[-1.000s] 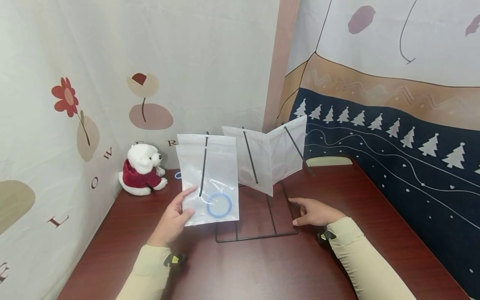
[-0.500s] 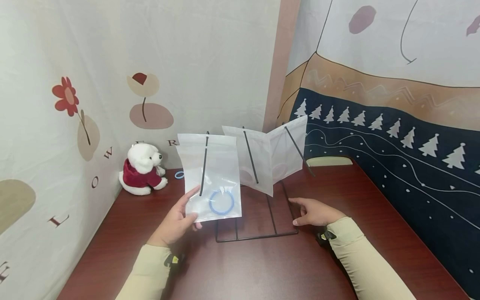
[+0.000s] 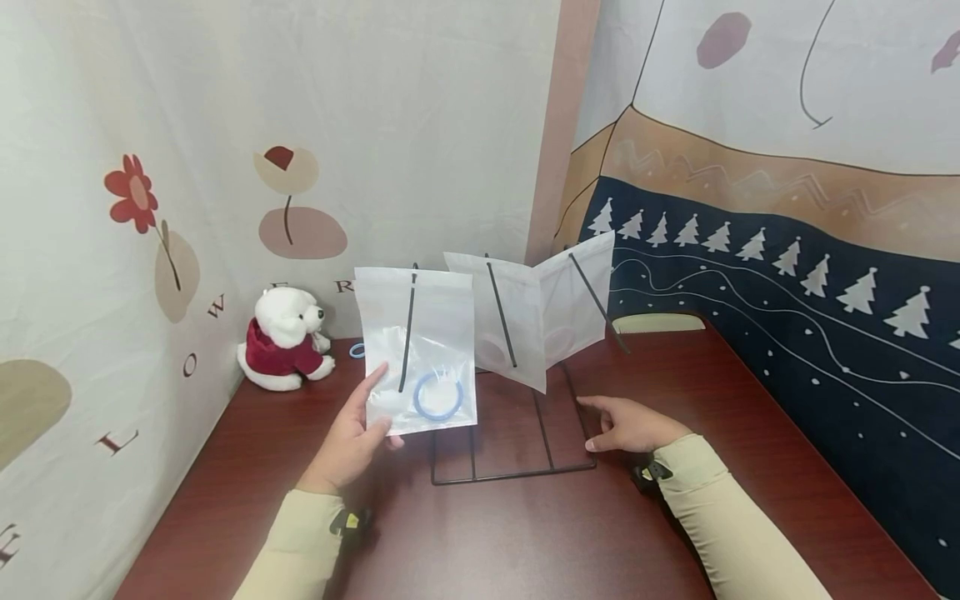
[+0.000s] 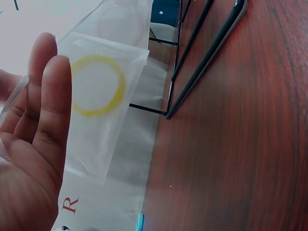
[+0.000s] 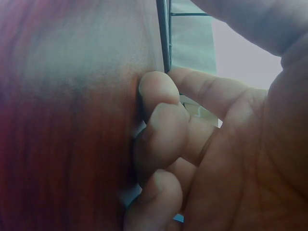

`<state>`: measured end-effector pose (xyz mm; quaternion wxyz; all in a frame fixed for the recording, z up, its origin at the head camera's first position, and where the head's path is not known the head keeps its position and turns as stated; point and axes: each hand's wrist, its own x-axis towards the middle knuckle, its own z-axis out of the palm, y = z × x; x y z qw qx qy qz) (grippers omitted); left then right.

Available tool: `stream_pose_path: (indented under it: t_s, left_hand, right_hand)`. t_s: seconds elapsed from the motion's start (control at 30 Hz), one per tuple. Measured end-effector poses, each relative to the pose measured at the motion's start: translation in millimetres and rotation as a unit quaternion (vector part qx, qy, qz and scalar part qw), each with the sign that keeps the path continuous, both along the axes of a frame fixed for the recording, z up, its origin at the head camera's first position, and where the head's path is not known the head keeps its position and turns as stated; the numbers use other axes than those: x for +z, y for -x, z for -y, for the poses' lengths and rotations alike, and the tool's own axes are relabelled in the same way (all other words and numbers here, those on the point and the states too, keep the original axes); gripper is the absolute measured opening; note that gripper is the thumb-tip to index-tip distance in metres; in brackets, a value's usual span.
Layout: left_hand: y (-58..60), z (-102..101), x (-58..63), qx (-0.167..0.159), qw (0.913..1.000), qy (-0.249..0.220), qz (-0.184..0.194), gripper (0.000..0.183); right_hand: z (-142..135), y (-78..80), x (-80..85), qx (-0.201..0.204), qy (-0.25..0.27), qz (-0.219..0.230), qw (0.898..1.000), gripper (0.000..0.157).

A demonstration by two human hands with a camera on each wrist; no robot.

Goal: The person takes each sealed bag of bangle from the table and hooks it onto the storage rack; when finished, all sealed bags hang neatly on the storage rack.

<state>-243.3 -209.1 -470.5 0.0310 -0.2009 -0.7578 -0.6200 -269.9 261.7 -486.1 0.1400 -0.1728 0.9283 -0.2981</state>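
My left hand (image 3: 352,437) grips the left edge of a white zip bag (image 3: 450,333), thumb in front and some fingers behind. A blue ring (image 3: 438,396) shows through its lower part. That bag hangs from a black prong (image 3: 408,342) of a wire rack (image 3: 517,477). My right hand (image 3: 637,423) holds the right side of the rack's base near its front corner, index finger and thumb at the bar; its other fingers curl against the table in the right wrist view. In the left wrist view, a bag with a yellow ring (image 4: 121,89) hangs beyond my left fingers.
Two more white bags, a middle one (image 3: 517,325) and a right one (image 3: 577,308), hang on the rack's other prongs. A white plush bear (image 3: 285,342) in red sits at the back left of the table (image 3: 525,542). Beside it lies a small blue ring (image 3: 357,351).
The hanging bag's lower end first swung right, then came back left and rose slightly with my left hand. My right hand and the rack have stayed put.
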Motion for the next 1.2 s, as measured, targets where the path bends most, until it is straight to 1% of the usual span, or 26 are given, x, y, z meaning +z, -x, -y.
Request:
stream_pose_path:
  t_s: [0.13, 0.3, 0.47, 0.73, 0.83, 1.0, 1.1, 1.2]
  left_hand:
    - [-0.4, -1.0, 1.0, 0.026, 0.9996, -0.001, -0.009, 0.085]
    - [-1.3, -1.1, 3.3, 0.037, 0.9993, 0.004, -0.01, 0.084]
    - [-2.2, -0.1, 4.9, 0.04, 0.9992, 0.01, -0.005, 0.083]
    - [-1.7, 0.2, 3.1, 0.038, 0.999, 0.02, 0.006, 0.086]
    - [-1.9, -1.1, 4.2, 0.029, 0.9995, 0.006, 0.004, 0.085]
    - [-1.9, -4.1, 6.7, 0.021, 0.9989, -0.04, -0.012, 0.083]
    - [-2.1, -5.2, 7.3, 0.028, 0.9973, -0.067, -0.011, 0.081]
    - [-1.7, -5.2, 8.0, 0.048, 0.9942, -0.097, 0.002, 0.079]
  right_hand:
    - [0.2, -0.1, 0.3, -0.001, 0.001, 0.001, 1.0, 0.081]
    - [-0.2, 0.0, 0.7, 0.001, 0.001, 0.002, 1.0, 0.081]
    - [-0.6, -0.1, 0.9, 0.002, 0.001, 0.002, 1.0, 0.081]
    - [0.6, -1.2, 2.8, -0.001, 0.002, 0.003, 1.0, 0.081]
    - [0.5, -1.3, 3.3, 0.001, 0.001, 0.002, 1.0, 0.081]
    - [0.4, -1.1, 4.0, 0.005, 0.003, 0.002, 1.0, 0.081]
    - [0.2, -1.2, 4.2, 0.007, 0.005, 0.001, 1.0, 0.081]
    - [0.3, -1.4, 4.3, 0.007, 0.005, 0.001, 1.0, 0.081]
